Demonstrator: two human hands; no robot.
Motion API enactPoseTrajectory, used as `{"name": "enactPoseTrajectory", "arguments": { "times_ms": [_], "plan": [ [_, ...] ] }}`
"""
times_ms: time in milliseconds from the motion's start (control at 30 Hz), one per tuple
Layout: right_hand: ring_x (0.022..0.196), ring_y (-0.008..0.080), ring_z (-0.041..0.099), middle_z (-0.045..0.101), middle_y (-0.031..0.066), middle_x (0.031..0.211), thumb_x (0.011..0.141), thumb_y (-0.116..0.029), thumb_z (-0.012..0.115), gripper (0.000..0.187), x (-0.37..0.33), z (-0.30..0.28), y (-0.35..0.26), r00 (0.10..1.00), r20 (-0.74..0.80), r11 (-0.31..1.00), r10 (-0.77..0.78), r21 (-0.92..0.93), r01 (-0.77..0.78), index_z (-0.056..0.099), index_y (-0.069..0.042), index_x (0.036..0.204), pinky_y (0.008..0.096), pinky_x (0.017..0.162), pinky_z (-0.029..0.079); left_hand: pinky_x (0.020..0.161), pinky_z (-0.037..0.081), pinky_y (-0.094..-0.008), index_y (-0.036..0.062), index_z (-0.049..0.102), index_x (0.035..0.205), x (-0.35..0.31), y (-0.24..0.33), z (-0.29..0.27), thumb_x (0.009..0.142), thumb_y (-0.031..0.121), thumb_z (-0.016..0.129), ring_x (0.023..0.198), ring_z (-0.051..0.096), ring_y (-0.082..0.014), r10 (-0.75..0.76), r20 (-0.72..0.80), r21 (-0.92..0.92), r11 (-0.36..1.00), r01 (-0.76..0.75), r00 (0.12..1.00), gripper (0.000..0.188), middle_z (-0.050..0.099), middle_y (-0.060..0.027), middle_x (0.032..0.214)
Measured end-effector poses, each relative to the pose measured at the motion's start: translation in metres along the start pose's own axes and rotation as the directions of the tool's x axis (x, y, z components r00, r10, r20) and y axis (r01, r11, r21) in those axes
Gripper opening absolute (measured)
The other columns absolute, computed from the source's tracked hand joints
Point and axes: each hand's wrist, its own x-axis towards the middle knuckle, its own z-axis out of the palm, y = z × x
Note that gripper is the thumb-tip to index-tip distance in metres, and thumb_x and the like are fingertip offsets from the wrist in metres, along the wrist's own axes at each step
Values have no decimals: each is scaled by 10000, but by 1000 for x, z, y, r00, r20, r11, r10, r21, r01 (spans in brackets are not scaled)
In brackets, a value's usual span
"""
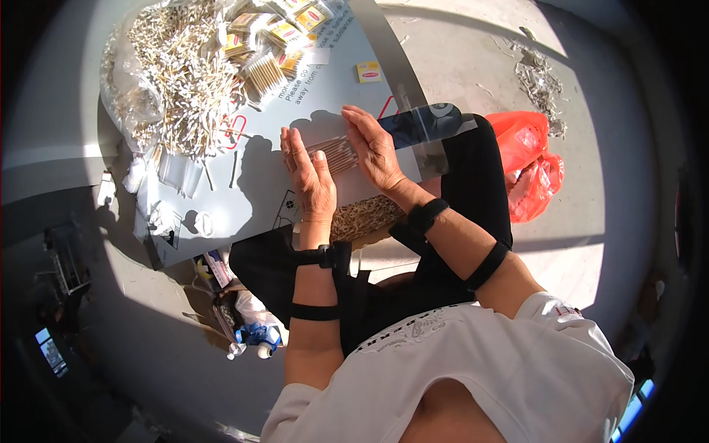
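A bundle of cotton swabs [336, 156] spans the gap between my two hands over the grey table [221, 214]. My left hand [309, 179] has its palm against one end of the bundle, fingers straight and together, thumb up. Against the other end, my right hand [375, 153] presses with its fingers extended. The palms face each other and partly hide the swab tips. Close to my right fingers lies a dark, flat piece with a round mark [417, 125], under what looks like clear plastic.
At the far left, loose cotton swabs [177, 74] heap in clear plastic. Yellow-labelled swab packs [288, 33] lie beside them, and a small yellow card [368, 71] sits apart. More swabs fill a box [365, 219] below the table edge. A red plastic bag [526, 159] stands right.
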Motion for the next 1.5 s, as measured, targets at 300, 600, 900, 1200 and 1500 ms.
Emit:
{"name": "enactPoseTrajectory", "arguments": {
  "times_ms": [300,600,900,1200,1500],
  "plan": [
    [1234,273,523,525,183,1352,986,-69,494,288,-9,16,2,985,-71,975,155,173,-141,542,9,1258,316,997,430,1161,222,-439,-5,313,1460,4,15,26,1032,349,373,1426,259,-333,-246,-167,-586,804,104,955,558,280,-201,1531],
    [1256,350,433,504,81,1392,660,-103,766,697,13,-40,2,867,494,898,-70,-348,271,545,-99,1321,457,1058,390,1172,151,-509,15,239,1488,-7,18,-18,926,346,573,1446,218,-319,102,207,99,987,-125,973,733,230,-173,1558],
    [1167,301,486,536,46,1361,645,-120,794,634,2,-42,14,820,552,831,-153,-378,409,609,-96,1250,427,1014,419,1188,102,-491,27,198,1512,-16,18,-14,913,425,563,1476,124,-273,38,405,436,870,-230,913,806,157,-118,1591],
    [973,274,568,613,90,1086,667,-56,763,335,-22,-47,6,918,335,884,-211,-336,326,719,-93,997,363,816,515,1187,73,-499,42,252,1497,-20,21,-12,872,478,612,1477,127,-259,36,371,404,893,-196,928,843,165,-122,1588],
    [825,277,573,548,81,837,675,-25,689,107,-27,-39,-2,928,311,858,-207,-399,325,628,-63,753,366,679,511,1179,51,-528,53,225,1504,-23,16,-5,865,503,605,1479,120,-261,36,355,387,904,-182,934,869,161,-122,1587]
  ]
}}
